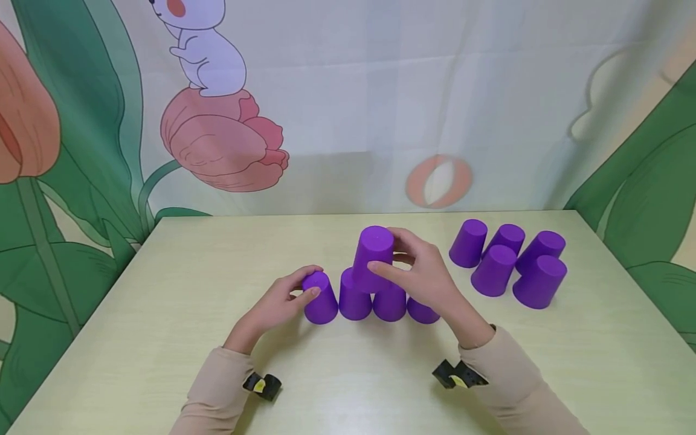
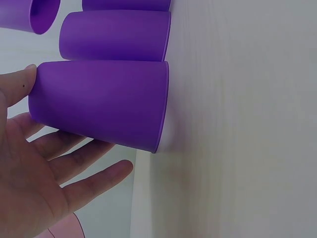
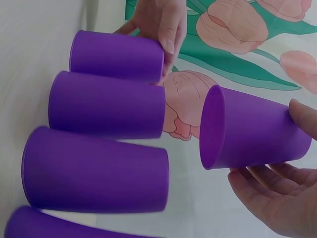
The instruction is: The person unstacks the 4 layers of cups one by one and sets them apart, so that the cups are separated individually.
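Several purple plastic cups stand upside down in a row across the table. My left hand [image 1: 283, 300] holds the leftmost cup [image 1: 321, 299] near its closed top, thumb on one side and fingers on the other; that cup stands on the table, as the left wrist view shows. With thumb and fingers, my right hand [image 1: 424, 269] grips another upside-down cup [image 1: 373, 260] in the air. In the right wrist view this raised cup [image 3: 252, 129] has its open rim facing the row, apart from the tops below. The row's rightmost cup [image 1: 422, 310] is partly hidden behind my right hand.
To the right, a group of several more upside-down purple cups [image 1: 493, 272] stands close together on the pale wooden table [image 1: 163, 338]. Behind the table's back edge hangs a printed curtain [image 1: 337, 121]. A small black device [image 1: 459, 374] sits at each wrist.
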Motion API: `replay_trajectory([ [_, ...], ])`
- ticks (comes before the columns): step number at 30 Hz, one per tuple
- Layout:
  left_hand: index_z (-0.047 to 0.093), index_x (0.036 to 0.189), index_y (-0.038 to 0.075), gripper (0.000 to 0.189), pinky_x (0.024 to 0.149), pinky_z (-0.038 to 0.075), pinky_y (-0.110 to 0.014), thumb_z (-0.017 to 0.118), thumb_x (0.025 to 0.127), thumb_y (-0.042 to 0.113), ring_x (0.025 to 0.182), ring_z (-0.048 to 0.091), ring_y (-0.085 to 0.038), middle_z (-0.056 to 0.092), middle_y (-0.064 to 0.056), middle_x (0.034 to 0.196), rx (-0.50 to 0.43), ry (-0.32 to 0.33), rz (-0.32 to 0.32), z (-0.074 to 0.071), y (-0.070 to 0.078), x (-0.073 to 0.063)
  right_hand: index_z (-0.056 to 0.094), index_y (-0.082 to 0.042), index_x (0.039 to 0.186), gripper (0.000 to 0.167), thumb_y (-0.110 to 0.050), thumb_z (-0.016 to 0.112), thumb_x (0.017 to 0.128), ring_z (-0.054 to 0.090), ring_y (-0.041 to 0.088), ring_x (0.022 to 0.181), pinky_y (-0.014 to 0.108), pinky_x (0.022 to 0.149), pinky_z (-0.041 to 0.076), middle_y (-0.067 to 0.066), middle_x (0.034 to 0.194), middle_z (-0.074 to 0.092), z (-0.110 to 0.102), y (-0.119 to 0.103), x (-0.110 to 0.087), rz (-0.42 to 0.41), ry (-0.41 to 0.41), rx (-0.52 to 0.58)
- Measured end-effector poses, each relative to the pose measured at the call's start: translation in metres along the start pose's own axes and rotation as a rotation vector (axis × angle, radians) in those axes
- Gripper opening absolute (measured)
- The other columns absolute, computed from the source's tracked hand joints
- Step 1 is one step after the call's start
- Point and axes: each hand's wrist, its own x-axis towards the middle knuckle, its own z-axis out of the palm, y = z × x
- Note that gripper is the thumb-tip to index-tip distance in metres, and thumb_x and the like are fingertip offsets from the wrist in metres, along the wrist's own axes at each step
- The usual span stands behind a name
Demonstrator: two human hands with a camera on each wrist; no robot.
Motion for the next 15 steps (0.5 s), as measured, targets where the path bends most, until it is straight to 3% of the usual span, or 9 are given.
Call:
replay_trajectory([
  [6,0.045,0.129,0.006,0.038,0.081,0.047,-0.04,0.052,0.093,0.017,0.103,0.056,-0.031,0.058,-0.016,0.114,0.003,0.004,0.005,0.001,0.0,0.0,0.053,-0.01,0.123,0.049,-0.024,0.072,0.079,0.056,0.017,0.101,0.033,0.087,0.046,0.004,0.111,0.061,-0.011,0.0,-0.004,0.011,0.02,-0.037],
  [8,0.045,0.128,0.002,0.037,0.081,0.047,-0.041,0.051,0.094,0.014,0.103,0.056,-0.033,0.057,-0.019,0.113,0.006,0.001,0.009,0.0,0.01,-0.003,0.052,-0.01,0.123,0.05,-0.023,0.072,0.079,0.056,0.017,0.101,0.032,0.087,0.046,0.004,0.111,0.061,-0.016,0.0,-0.006,0.013,0.031,-0.043],
  [10,0.044,0.128,0.0,0.037,0.081,0.047,-0.042,0.051,0.094,0.013,0.103,0.055,-0.034,0.057,-0.02,0.114,0.004,0.0,0.011,0.0,0.01,-0.003,0.052,-0.01,0.124,0.051,-0.023,0.072,0.079,0.056,0.018,0.101,0.033,0.087,0.045,0.005,0.112,0.06,-0.021,0.0,-0.007,0.02,0.043,-0.049],
  [13,0.044,0.128,0.001,0.037,0.081,0.047,-0.042,0.051,0.094,0.013,0.104,0.055,-0.034,0.057,-0.02,0.114,0.005,-0.001,0.006,0.0,0.01,-0.002,0.051,-0.01,0.125,0.052,-0.023,0.072,0.079,0.056,0.019,0.102,0.034,0.088,0.045,0.006,0.113,0.06,-0.028,0.0,-0.009,0.033,0.053,-0.059],
  [15,0.045,0.129,0.005,0.038,0.081,0.047,-0.041,0.052,0.094,0.017,0.104,0.055,-0.032,0.057,-0.017,0.115,0.001,0.002,0.005,0.002,0.0,0.001,0.05,-0.01,0.126,0.053,-0.024,0.071,0.08,0.055,0.02,0.104,0.034,0.089,0.045,0.006,0.114,0.059,-0.032,0.002,-0.01,0.044,0.057,-0.071],
])
